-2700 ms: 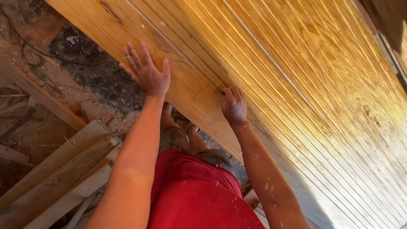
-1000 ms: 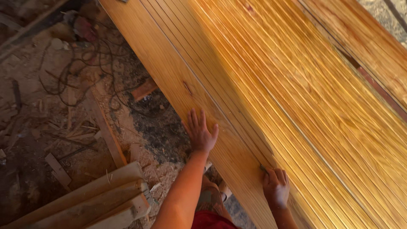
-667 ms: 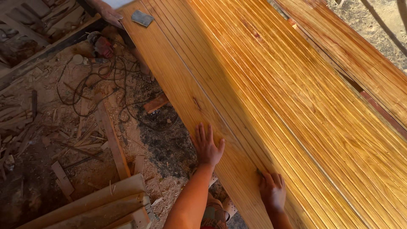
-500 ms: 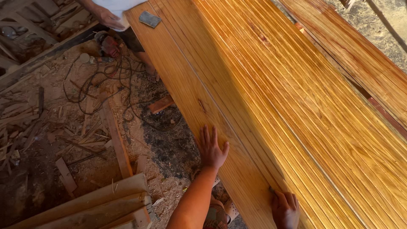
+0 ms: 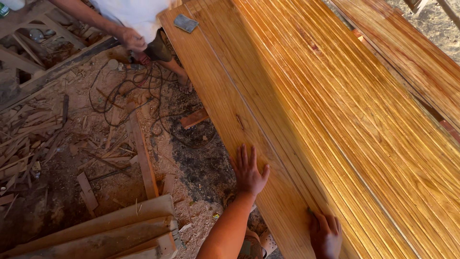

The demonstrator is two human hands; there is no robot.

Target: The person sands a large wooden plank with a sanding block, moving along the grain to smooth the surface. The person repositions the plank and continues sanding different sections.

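Pressing flat against the long, honey-coloured grooved wooden panel (image 5: 306,110), your left hand (image 5: 249,171) lay with its fingers (image 5: 243,156) spread and released, palm down on the smooth outer board near the panel's lower left edge. Your right hand (image 5: 326,234) sat lower and further in, at the bottom of the view, its fingers curled down onto the first of the grooved boards; whether they hooked over an end or only pressed on the surface could not be told.

The panel ran as one long slab from the top left of the view, away from you, down to the bottom right beside you, so its long axis stretched straight ahead of both palms. Your left hand was the one nearer its outer edge, your right the one nearer its middle. At the far end a small grey flat rectangular pad (image 5: 185,22) rested on the wood, and another person's hand (image 5: 130,39) hung just off that corner, apart from the panel.

Below the edge lay a dirt floor (image 5: 96,144) strewn with sawdust, a tangle of dark cable (image 5: 158,91), and loose pale offcut planks (image 5: 115,232) stacked near your left forearm.
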